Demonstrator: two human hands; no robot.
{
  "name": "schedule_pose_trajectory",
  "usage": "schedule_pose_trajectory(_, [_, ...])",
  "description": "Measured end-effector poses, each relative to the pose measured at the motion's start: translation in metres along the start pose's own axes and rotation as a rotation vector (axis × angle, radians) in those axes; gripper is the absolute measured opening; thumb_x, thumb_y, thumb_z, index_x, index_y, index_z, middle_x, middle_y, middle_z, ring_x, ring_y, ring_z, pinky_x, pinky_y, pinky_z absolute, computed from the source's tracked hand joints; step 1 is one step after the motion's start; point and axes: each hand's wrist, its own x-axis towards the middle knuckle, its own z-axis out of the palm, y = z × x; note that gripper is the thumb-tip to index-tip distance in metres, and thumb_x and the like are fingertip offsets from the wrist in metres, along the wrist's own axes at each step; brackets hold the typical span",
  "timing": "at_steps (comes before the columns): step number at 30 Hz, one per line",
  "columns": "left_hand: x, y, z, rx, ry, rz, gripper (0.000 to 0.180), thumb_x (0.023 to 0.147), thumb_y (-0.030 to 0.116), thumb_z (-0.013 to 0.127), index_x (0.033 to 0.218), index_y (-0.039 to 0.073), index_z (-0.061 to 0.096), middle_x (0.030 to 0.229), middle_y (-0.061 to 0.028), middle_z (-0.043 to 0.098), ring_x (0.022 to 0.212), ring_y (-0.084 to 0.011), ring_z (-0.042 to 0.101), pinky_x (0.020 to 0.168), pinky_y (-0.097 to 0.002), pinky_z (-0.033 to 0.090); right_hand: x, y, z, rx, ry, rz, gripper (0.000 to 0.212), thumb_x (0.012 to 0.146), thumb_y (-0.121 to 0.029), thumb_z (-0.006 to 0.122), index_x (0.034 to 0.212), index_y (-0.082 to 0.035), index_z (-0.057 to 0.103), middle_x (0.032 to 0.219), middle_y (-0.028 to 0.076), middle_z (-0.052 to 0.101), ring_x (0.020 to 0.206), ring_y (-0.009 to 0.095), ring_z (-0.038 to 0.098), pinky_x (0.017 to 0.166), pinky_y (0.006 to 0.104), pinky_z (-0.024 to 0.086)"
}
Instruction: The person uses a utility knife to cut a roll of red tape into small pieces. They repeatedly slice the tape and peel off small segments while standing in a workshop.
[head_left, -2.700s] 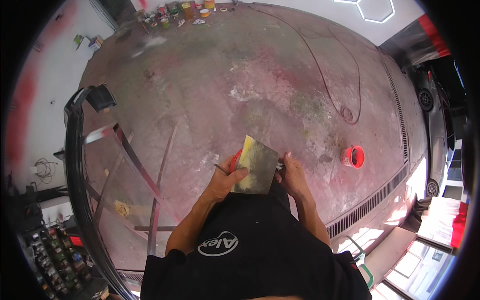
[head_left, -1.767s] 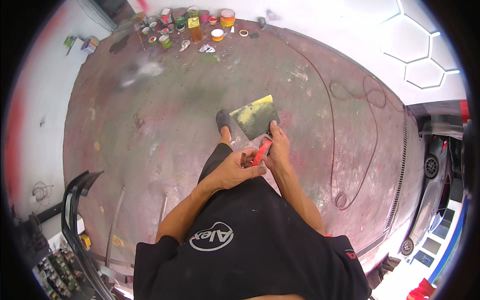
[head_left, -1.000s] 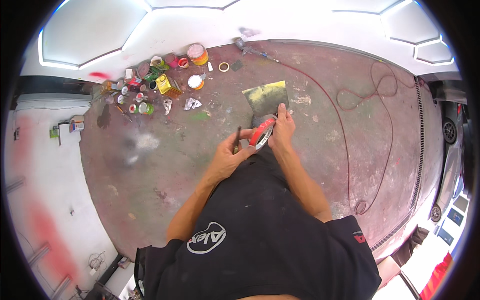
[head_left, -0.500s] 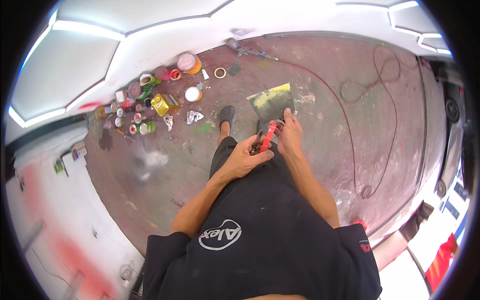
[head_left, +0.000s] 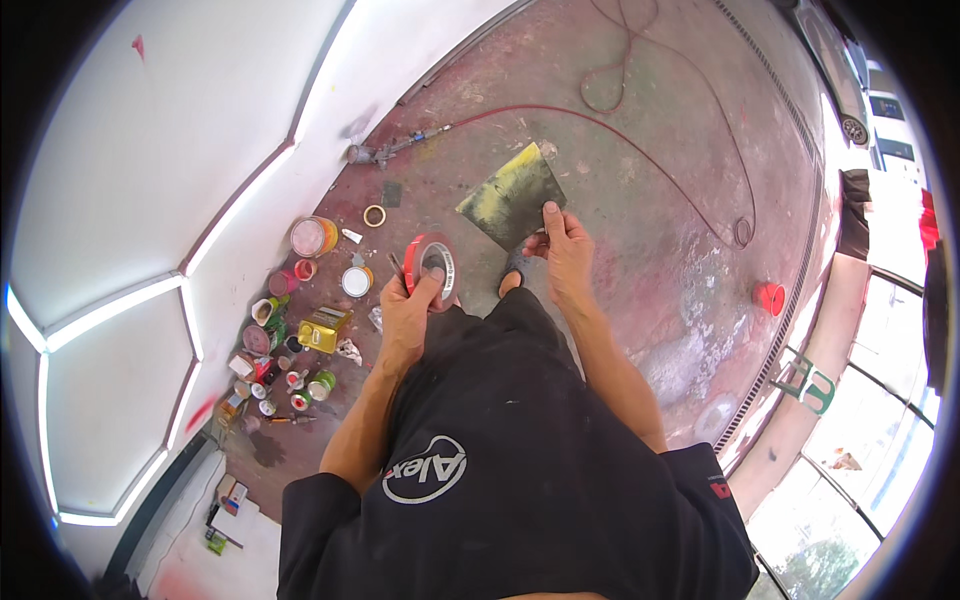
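Tape roll (head_left: 413, 262), red-edged, is gripped in my left hand (head_left: 407, 312); my right hand (head_left: 567, 257) pinches a yellow-and-black sheet (head_left: 512, 202).

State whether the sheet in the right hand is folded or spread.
Spread flat: the sheet shows one broad four-sided face, no fold visible, above the right hand.

The black shirt (head_left: 515, 490) has a white word (head_left: 428, 470) in a white loop (head_left: 465, 463) on its front and a red letter (head_left: 720, 490) on its right sleeve (head_left: 700, 505), and dark letters (head_left: 449, 268) sit inside the red tape roll (head_left: 412, 262).
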Motion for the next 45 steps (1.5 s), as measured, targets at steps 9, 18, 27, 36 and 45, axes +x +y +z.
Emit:
schedule_pose_trajectory(9, [-0.003,0.007,-0.028,0.445,0.254,0.26,0.029,0.096,0.022,0.074,0.108,0.003,0.057,0.074,0.0015,0.06,0.067,-0.0056,0.052,0.062,-0.0234,0.042,0.034,0.05,0.018,-0.359,-0.273,0.082,0.038,0.106,-0.025,0.057,0.135,0.0,0.06,0.106,0.01,0.067,0.078,0.014,0.067,0.073,0.0309,0.057])
schedule_pose_trajectory(18, [0.007,0.03,0.034,0.237,-0.348,0.161,0.035,0.101,0.015,0.057,0.133,0.005,0.049,0.077,-0.0033,0.06,0.066,-0.0095,0.052,0.063,-0.0252,0.042,-0.029,-0.026,-0.041,-0.02,-0.203,-0.098,0.036,0.105,-0.01,0.054,0.14,-0.007,0.06,0.111,0.007,0.068,0.081,0.012,0.065,0.076,0.0297,0.056])
schedule_pose_trajectory(27, [-0.004,0.023,0.16,0.345,-0.719,0.288,0.043,0.096,0.001,0.056,0.137,0.006,0.043,0.094,-0.0101,0.068,0.083,-0.0136,0.063,0.081,-0.0296,0.049,-0.076,-0.114,-0.111,-0.19,-0.197,-0.175,0.03,0.107,-0.019,0.058,0.134,-0.009,0.066,0.103,0.003,0.067,0.079,0.008,0.058,0.075,0.0256,0.053])
schedule_pose_trajectory(36, [-0.015,-0.004,0.271,0.564,-0.827,0.411,0.061,0.084,-0.004,0.06,0.14,0.007,0.038,0.088,-0.0105,0.07,0.081,-0.0173,0.067,0.079,-0.031,0.052,-0.064,-0.136,-0.224,-0.012,-0.086,-0.272,0.035,0.103,-0.018,0.064,0.134,-0.004,0.065,0.104,0.004,0.068,0.083,0.011,0.06,0.075,0.0273,0.051])
schedule_pose_trajectory(45, [0.001,-0.029,0.337,0.879,-0.891,0.913,0.067,0.071,-0.005,0.066,0.134,0.007,0.05,0.074,-0.0119,0.066,0.067,-0.0296,0.068,0.067,-0.0352,0.054,-0.072,-0.162,-0.272,-0.267,0.019,-0.299,0.026,0.094,-0.015,0.076,0.114,0.0,0.073,0.101,0.005,0.071,0.088,0.008,0.063,0.073,0.0268,0.052])
